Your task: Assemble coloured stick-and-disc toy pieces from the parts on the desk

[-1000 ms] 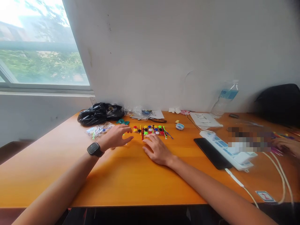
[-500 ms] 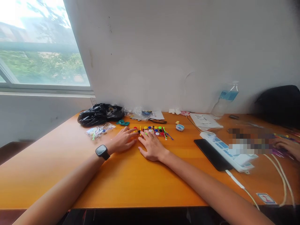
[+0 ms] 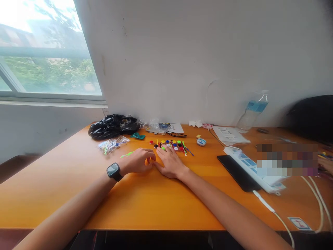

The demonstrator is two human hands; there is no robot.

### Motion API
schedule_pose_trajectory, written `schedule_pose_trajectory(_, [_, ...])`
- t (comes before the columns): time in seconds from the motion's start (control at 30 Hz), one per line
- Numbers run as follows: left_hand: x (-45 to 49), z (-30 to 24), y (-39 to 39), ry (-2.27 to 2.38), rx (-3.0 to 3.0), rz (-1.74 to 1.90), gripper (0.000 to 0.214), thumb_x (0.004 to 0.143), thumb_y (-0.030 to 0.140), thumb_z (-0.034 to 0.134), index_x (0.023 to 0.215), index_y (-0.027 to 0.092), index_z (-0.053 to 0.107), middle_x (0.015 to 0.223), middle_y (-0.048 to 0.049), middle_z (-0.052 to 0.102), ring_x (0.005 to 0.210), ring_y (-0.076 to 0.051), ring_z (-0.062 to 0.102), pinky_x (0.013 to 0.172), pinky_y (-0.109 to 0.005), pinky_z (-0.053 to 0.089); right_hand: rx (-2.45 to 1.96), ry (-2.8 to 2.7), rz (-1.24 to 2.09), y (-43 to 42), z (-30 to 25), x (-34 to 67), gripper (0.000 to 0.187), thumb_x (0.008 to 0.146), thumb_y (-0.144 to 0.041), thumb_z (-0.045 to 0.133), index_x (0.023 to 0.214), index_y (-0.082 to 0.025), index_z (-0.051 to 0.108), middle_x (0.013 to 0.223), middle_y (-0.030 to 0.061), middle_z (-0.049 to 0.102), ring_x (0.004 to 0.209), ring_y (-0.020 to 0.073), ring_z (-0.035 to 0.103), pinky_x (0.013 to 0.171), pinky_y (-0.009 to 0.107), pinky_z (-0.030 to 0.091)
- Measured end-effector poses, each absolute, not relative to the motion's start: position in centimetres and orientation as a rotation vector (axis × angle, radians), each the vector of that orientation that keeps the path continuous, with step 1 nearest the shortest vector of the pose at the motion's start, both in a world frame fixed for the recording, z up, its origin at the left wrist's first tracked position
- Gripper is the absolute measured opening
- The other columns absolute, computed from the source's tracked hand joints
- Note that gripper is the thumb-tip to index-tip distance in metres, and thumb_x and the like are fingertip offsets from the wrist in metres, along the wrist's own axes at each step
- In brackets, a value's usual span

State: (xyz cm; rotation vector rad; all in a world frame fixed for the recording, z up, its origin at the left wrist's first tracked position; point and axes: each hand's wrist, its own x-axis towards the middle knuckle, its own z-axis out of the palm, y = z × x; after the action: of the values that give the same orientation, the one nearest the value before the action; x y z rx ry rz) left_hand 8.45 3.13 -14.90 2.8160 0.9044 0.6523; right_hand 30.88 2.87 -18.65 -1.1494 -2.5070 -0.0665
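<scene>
A cluster of small coloured round pieces and thin sticks (image 3: 170, 144) lies on the orange table (image 3: 156, 201). My left hand (image 3: 137, 161), with a black watch (image 3: 114, 171) on its wrist, rests just in front of the cluster. Its fingers are curled and thumb and forefinger are pinched together on something too small to make out. My right hand (image 3: 170, 163) lies flat beside it, touching it, with fingers stretched out and fingertips at the near edge of the coloured pieces. A neon green strip (image 3: 127, 154) lies left of my left hand.
Near the wall sit a black plastic bag (image 3: 113, 125), a clear bag of small parts (image 3: 112, 144), a teal piece (image 3: 137, 136), papers (image 3: 229, 135), a small round tin (image 3: 201, 141) and a water bottle (image 3: 252, 111). A phone (image 3: 237, 172) and a white power strip (image 3: 253, 169) with cables lie at right.
My left hand reached to the left end of the coloured pieces, then drew back with its fingers curled into a pinch. The right hand slid forward to the pieces and stayed flat.
</scene>
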Motion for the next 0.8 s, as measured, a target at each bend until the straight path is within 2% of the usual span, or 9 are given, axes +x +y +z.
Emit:
schedule_pose_trajectory(0.13, [9.7,-14.9,1.9,0.827,2.762,0.676,0.012,0.073,0.010,0.062,0.076,0.022,0.066,0.075,0.0006,0.069,0.062,-0.014,0.062,0.060,-0.024,0.046,-1.146,-2.527,-0.101,2.8,-18.6,31.0,0.046,0.103,-0.039,0.054,0.137,-0.010,0.065,0.153,0.0214,0.055,0.150,0.0370,0.035,0.126,0.054,0.030])
schedule_pose_trajectory(0.37, [9.8,-15.1,1.6,0.777,2.549,0.704,0.012,0.071,0.009,0.064,0.078,0.018,0.066,0.070,0.0015,0.069,0.058,-0.011,0.063,0.056,-0.020,0.046,-1.199,-2.563,-0.089,2.8,-18.4,30.9,0.048,0.104,-0.031,0.048,0.143,-0.006,0.061,0.159,0.0219,0.052,0.154,0.0374,0.032,0.128,0.055,0.027])
schedule_pose_trajectory(0.5, [10.2,-15.5,1.1,0.637,2.475,0.685,0.013,0.070,0.011,0.062,0.080,0.017,0.068,0.071,-0.0008,0.070,0.059,-0.012,0.063,0.056,-0.021,0.049,-1.215,-2.564,-0.052,3.2,-18.8,30.9,0.056,0.105,-0.038,0.046,0.148,-0.005,0.058,0.161,0.0211,0.051,0.155,0.0377,0.030,0.128,0.055,0.027])
schedule_pose_trajectory(0.6, [10.7,-15.7,0.6,0.512,2.480,0.694,0.013,0.069,0.013,0.059,0.079,0.017,0.068,0.074,-0.0034,0.071,0.062,-0.014,0.063,0.061,-0.024,0.051,-1.226,-2.565,-0.019,3.3,-19.0,31.1,0.063,0.099,-0.043,0.055,0.151,-0.006,0.056,0.161,0.0206,0.050,0.156,0.0373,0.030,0.128,0.054,0.027])
schedule_pose_trajectory(0.7, [11.0,-15.7,0.2,0.441,2.510,0.706,0.017,0.070,0.015,0.058,0.082,0.018,0.070,0.078,-0.0047,0.073,0.065,-0.016,0.064,0.064,-0.026,0.052,-1.235,-2.582,-0.013,3.2,-18.8,31.2,0.070,0.093,-0.043,0.062,0.151,-0.004,0.055,0.162,0.0212,0.049,0.156,0.0389,0.030,0.130,0.052,0.025])
schedule_pose_trajectory(0.8, [11.1,-15.7,0.1,0.455,2.558,0.708,0.019,0.072,0.016,0.058,0.085,0.018,0.072,0.079,-0.0046,0.073,0.065,-0.016,0.064,0.063,-0.026,0.050,-1.246,-2.584,-0.017,3.2,-18.7,31.1,0.069,0.093,-0.041,0.062,0.150,-0.003,0.056,0.162,0.0219,0.049,0.156,0.0391,0.030,0.130,0.053,0.025])
